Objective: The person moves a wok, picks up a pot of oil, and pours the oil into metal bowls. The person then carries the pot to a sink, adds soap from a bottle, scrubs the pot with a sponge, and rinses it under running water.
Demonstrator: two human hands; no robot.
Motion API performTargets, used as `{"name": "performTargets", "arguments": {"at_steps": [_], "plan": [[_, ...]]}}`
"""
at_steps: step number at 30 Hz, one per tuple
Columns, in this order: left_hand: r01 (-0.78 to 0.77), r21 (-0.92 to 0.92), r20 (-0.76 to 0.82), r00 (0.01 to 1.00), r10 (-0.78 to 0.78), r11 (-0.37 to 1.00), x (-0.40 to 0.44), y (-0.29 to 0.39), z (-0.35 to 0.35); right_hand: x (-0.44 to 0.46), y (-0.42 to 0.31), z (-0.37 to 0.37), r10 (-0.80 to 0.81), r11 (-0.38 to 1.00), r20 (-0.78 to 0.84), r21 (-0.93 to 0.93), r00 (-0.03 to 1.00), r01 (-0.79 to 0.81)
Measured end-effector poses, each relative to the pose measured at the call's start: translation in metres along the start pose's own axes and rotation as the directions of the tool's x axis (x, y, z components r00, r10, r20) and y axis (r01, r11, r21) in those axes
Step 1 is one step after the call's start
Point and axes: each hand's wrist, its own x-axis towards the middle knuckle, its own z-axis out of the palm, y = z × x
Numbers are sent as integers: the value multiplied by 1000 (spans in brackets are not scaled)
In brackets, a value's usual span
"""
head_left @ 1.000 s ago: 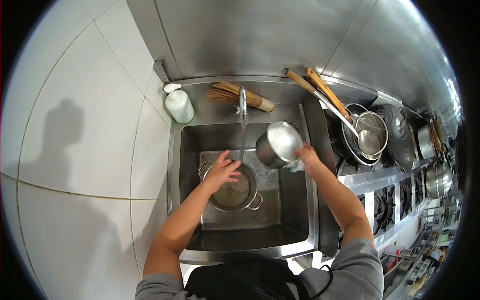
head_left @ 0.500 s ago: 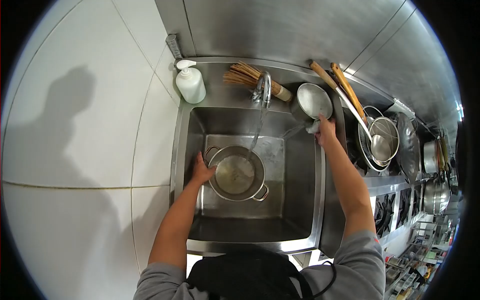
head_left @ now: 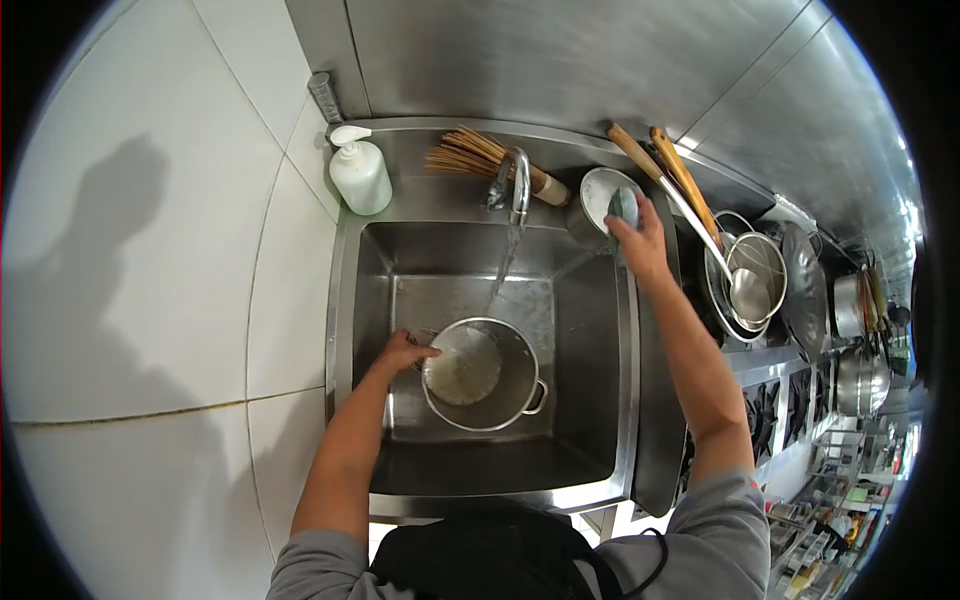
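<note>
A two-handled steel pot point(head_left: 518, 375) with cloudy water in it is tilted in the sink. My left hand point(head_left: 403, 352) is closed on its left side, with the thumb over the rim and the left handle mostly covered. At the back right corner of the sink stands a smaller metal container point(head_left: 590, 205) with a whitish inside. Over its opening, my right hand point(head_left: 643, 235) grips a grey-green scouring sponge point(head_left: 624, 207). Water runs from the faucet point(head_left: 520, 180) into the sink point(head_left: 590, 400), behind the pot.
A white pump bottle point(head_left: 361, 180) stands at the back left ledge. Behind the faucet lies a bamboo brush point(head_left: 490, 155). To the right are wooden-handled tools point(head_left: 685, 175), a ladle point(head_left: 750, 293), a strainer point(head_left: 762, 262) and stove burners point(head_left: 765, 410). A tiled wall point(head_left: 150, 300) borders the left.
My right hand has raised the sponge from beside the small container to over its opening. My left hand has tilted the pot, which sits slightly lower in view.
</note>
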Motion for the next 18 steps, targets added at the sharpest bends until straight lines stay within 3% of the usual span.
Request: {"name": "performTargets", "arguments": {"at_steps": [1,2,3,4,6,7,9,10,12,13,14,16,18], "plan": [[-75,32,-85,993,78,997,4,-12,13,18,0,3,-10,1000,7,8,1000,10],[-70,30,-98,993,73,997,8,-25,19,33,1,5,-70,969,28,-236,997,75],[-26,-192,52,998,36,981,-8,-16,25,47,7,6,-121,876,59,-463,991,135],[49,-394,203,978,35,918,-25,-4,33,67,37,9,-100,854,219,-481,971,197],[36,-407,294,951,94,913,-52,17,51,81,65,22,155,696,285,-711,946,100],[36,-405,278,957,86,913,-70,30,58,84,70,25,147,707,293,-699,945,107],[-218,-289,163,948,273,932,-106,55,66,91,76,30,323,680,338,-733,884,32],[-219,-288,144,953,268,932,-118,61,66,97,88,30,310,690,351,-722,883,45],[-346,114,30,938,345,931,-143,74,63,103,92,29,255,751,426,-653,868,100],[-329,269,5,940,340,905,-156,84,60,103,86,28,235,762,434,-637,870,112],[-322,279,-15,940,340,905,-167,87,58,100,80,24,199,759,383,-643,902,105],[-423,445,-69,862,502,789,-188,94,57,81,47,6,145,766,323,-635,935,100],[-432,448,-82,852,518,782,-218,106,64,45,1,-16,-117,756,98,-636,988,153]]}}
